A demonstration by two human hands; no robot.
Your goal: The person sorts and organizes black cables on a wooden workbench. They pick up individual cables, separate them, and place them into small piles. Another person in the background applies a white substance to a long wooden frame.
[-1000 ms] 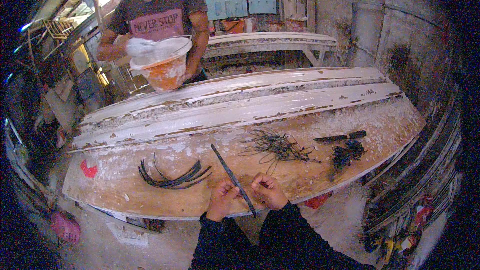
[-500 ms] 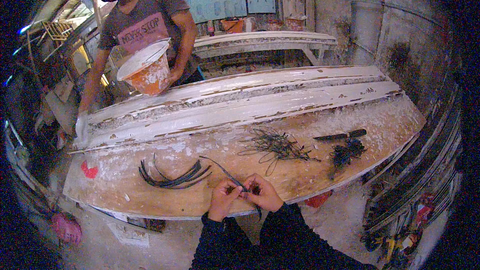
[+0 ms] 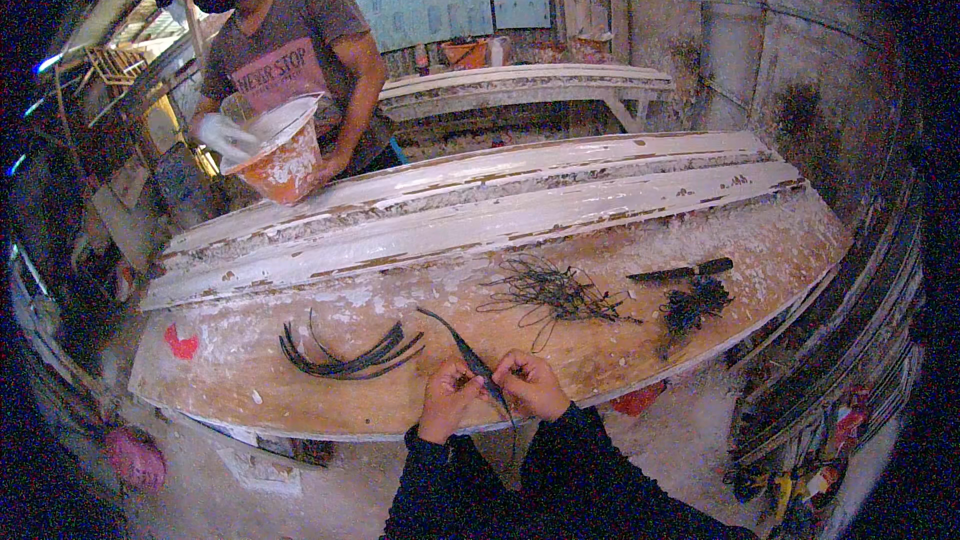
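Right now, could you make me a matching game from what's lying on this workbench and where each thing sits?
Things:
1. dark strip
2. curved bundle of dark strips
3. knife
4. bucket

Places:
a. far right on the bench
b. held by the person across the bench
c. between both hands at the near edge
d. lying left of the hands

Pairs: 1-c, 2-d, 3-a, 4-b

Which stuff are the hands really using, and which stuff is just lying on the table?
In use:
left hand
right hand
dark strip, held by both

Lying about:
curved dark strips
tangle of thin strands
knife
dark clump
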